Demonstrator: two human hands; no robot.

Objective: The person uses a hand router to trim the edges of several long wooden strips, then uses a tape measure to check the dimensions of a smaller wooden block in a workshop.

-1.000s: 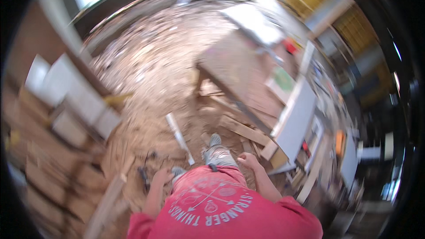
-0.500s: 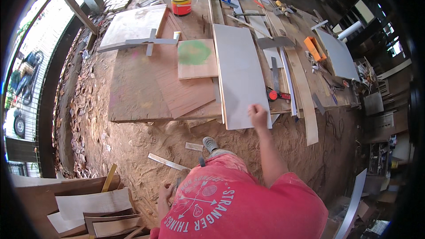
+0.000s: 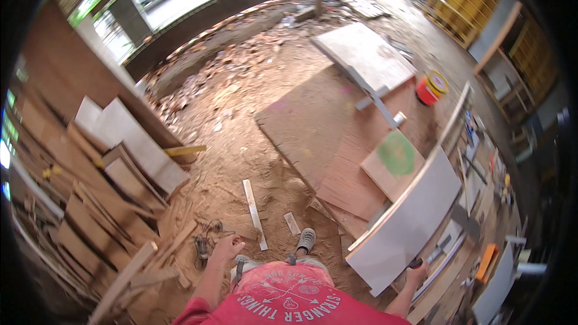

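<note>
My left hand (image 3: 229, 247) hangs at the lower middle, fingers loosely curled and apart, with nothing visible in them, near a corded power tool (image 3: 201, 247) on the sawdust. My right hand (image 3: 415, 274) grips a small black object (image 3: 415, 263) beside a long white board (image 3: 409, 210) on the cluttered workbench (image 3: 301, 114). On the bench also lie a square board with green paint (image 3: 388, 165), reddish plywood (image 3: 346, 195), a pale panel (image 3: 355, 45), crossed metal strips (image 3: 379, 102) and a red tin with a yellow lid (image 3: 430, 87).
Boards and offcuts (image 3: 108, 204) lean and pile on the left. Loose strips (image 3: 253, 210) lie on the sawdust floor by my feet. Dry leaves border a low wall (image 3: 205, 36). Yellow wooden frames (image 3: 457, 6) stand at the back right, tools (image 3: 503, 189) at the right.
The view has swung left, so the bench now sits further right. My right hand has moved from over the white board to its outer side and taken hold of a small black object.
</note>
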